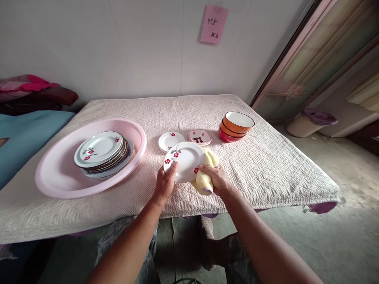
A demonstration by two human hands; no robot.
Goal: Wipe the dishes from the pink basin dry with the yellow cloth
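My left hand (166, 182) grips the near left rim of a white plate with red flowers (185, 159), thumb on its face. The plate is tilted toward me above the table's front edge. My right hand (217, 179) is closed on a pale yellow cloth (207, 173) pressed against the plate's right side. Part of the cloth sticks out behind the plate.
A pink basin (59, 177) at the left holds a stack of flowered plates (102, 152). Behind the held plate lie small white plates (170, 141) and a pink square dish (199, 137). Stacked orange and red bowls (236, 125) stand at the right. A quilted cloth covers the table (266, 165).
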